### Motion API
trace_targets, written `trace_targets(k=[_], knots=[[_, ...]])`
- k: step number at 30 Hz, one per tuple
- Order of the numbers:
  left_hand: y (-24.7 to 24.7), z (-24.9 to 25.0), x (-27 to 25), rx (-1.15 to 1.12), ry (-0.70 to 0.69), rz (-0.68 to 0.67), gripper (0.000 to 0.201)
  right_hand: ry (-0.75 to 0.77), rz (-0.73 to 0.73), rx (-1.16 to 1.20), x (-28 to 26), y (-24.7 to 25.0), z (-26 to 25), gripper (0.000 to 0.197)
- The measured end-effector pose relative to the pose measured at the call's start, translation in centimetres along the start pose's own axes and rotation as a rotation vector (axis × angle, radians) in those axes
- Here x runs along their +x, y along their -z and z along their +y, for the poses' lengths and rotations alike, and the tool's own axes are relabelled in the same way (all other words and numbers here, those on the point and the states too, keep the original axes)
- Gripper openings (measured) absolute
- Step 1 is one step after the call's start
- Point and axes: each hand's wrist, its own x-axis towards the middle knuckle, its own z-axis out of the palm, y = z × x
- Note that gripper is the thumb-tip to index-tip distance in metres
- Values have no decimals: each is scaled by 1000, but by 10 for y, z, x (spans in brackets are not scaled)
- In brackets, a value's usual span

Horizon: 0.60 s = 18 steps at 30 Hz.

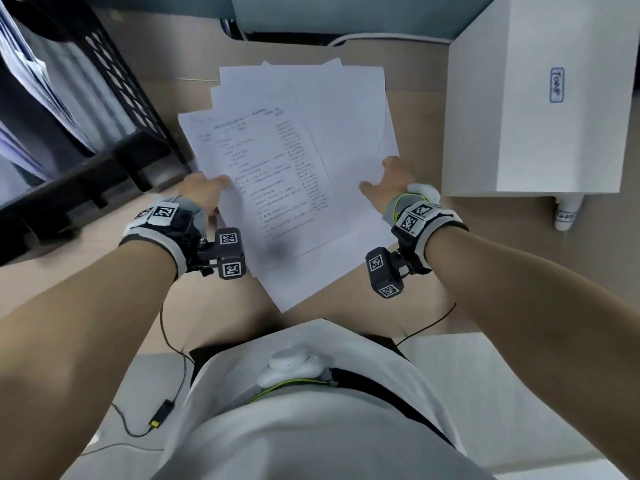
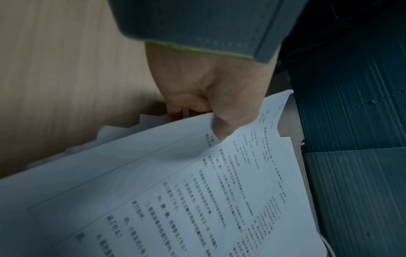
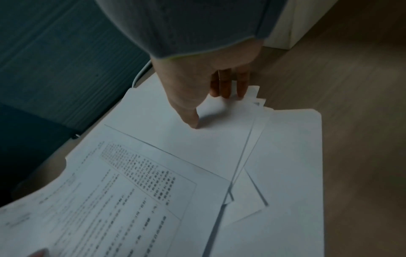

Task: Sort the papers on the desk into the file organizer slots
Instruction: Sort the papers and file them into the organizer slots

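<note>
A loose, fanned pile of white papers [image 1: 277, 168] lies across the middle of the wooden desk [image 1: 426, 292]. The top sheet on the left is printed [image 2: 197, 191]; those on the right are blank [image 3: 197, 147]. My left hand [image 1: 216, 188] pinches the left edge of the pile, thumb [image 2: 222, 132] on the printed sheet and fingers underneath. My right hand [image 1: 384, 178] rests on the blank sheets near their right edge, with its thumb tip [image 3: 194, 123] and fingertips pressing on top. The black mesh file organizer [image 1: 114, 98] stands at the left and holds sheets in its slots.
A large white box [image 1: 540, 116] stands on the desk to the right of the papers. A small white bottle [image 1: 566, 213] lies at its near side. A white cable [image 1: 346, 39] runs along the back edge below a grey-blue panel [image 3: 66, 60].
</note>
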Motion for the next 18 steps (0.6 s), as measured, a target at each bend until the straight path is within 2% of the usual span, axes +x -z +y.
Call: trace_targets(k=[3,4,8,13,15,18], knots=[[1,11,-19,76,-33,-30,41,-17,-17,-35,3,-2,0,65],[3,14,-24,91,-45,-59,37,-21,-31,-25,6,-4,-1,66],[5,14,-26,95,-57,-67,40,-70,-69,32,11,-4,1,64],[10,10,-25,65,-63,-101,45,-56,-127,-60,7,7,11,24],[12,6,-23,25,-48,-147,45,-32,-87,-56,2,15,19,17],[19,3,-30,-7,-60,-198,23,-8,97,30,-2,46,27,17]])
